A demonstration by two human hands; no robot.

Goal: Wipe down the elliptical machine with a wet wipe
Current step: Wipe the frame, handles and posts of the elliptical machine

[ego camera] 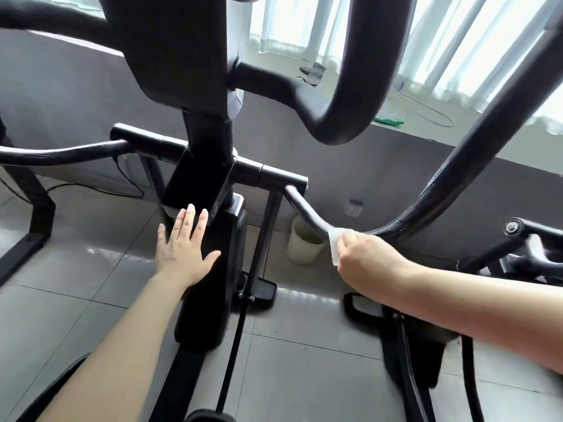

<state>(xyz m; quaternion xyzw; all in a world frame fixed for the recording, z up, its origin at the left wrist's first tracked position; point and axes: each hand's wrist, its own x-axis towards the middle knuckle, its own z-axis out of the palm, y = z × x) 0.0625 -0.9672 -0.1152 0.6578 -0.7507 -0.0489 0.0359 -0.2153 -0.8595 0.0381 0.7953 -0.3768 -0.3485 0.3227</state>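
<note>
The black elliptical machine [198, 166] fills the view, its centre column running down the middle. A curved black arm bar [304, 208] of the machine sweeps from the cross tube down to the right and up again. My right hand [362, 263] grips a white wet wipe [336, 242] wrapped against the lowest bend of that bar. My left hand [182, 248] is spread with straight fingers, its palm flat against the side of the black lower housing [219, 284] of the column.
A pale cylindrical bin [301, 248] stands on the grey tiled floor behind the bar, by the grey wall. A windowsill with a green item [390, 119] and cables runs above. Another black frame [33, 214] stands at the left, and a pedal linkage [524, 239] at the right.
</note>
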